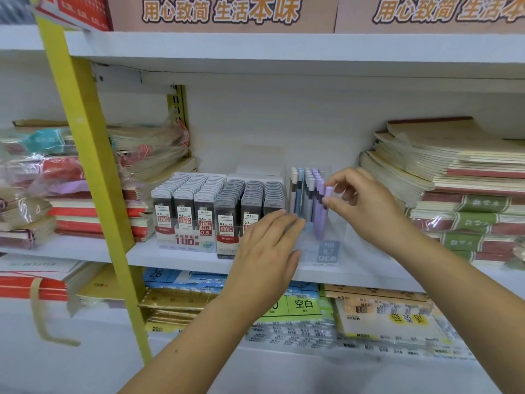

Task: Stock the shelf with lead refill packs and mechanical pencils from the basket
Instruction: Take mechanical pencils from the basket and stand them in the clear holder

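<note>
Two display boxes of lead refill packs (204,206) stand side by side on the white shelf (181,255). To their right is a clear pencil holder (326,251) with pastel mechanical pencils standing upright. My right hand (366,206) pinches the top of a purple mechanical pencil (322,214) at the holder's front right. My left hand (267,251) rests flat, fingers together, against the holder's front left corner and covers part of the right refill box. The basket is out of view.
Stacks of notebooks (454,183) fill the shelf's right side, and wrapped notebook bundles (71,194) its left. A yellow upright post (93,180) crosses the left. The shelf below holds packs of paper and labels (369,317).
</note>
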Tool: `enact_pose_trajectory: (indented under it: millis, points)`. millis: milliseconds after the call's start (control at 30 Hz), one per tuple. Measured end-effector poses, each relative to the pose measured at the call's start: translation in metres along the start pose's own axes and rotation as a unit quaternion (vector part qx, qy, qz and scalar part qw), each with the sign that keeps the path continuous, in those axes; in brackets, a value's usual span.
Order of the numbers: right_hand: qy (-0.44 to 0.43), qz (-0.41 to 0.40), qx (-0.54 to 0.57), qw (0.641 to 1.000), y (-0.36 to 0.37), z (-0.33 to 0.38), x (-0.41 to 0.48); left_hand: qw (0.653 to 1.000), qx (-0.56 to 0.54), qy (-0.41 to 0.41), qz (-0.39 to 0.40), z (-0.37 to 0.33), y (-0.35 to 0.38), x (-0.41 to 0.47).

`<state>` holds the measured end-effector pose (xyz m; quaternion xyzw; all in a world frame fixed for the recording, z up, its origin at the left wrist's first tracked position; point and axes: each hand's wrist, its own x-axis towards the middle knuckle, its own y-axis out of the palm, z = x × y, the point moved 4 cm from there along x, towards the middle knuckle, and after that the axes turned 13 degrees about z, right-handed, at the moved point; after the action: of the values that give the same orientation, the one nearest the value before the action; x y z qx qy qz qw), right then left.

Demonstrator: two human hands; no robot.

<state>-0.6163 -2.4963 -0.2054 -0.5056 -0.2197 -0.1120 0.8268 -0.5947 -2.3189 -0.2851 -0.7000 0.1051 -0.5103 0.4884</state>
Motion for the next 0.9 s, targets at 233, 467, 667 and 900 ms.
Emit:
enact_pose_trajectory:
  millis: [233, 467, 667, 900]
  points:
    - [0.034, -0.183, 0.195, 0.963, 0.037, -0.004, -0.101, 0.984, -0.154, -0.036, -0.077, -0.004, 0.026, -0.070]
    - [0.280, 0.064, 0.188, 0.939, 0.241, -0.072, -0.257, 0.895, -0.258, -0.222, 0.286, 0.011, 0.184, -0.260]
    - [0.464, 0.277, 0.205, 0.816, 0.386, -0.108, -0.375, 0.729, -0.296, -0.347, 0.511, 0.009, 0.278, -0.389]
    - [0.507, 0.315, 0.266, 0.757, 0.462, -0.117, -0.406, 0.620, -0.305, -0.364, 0.624, 0.000, 0.344, -0.438]
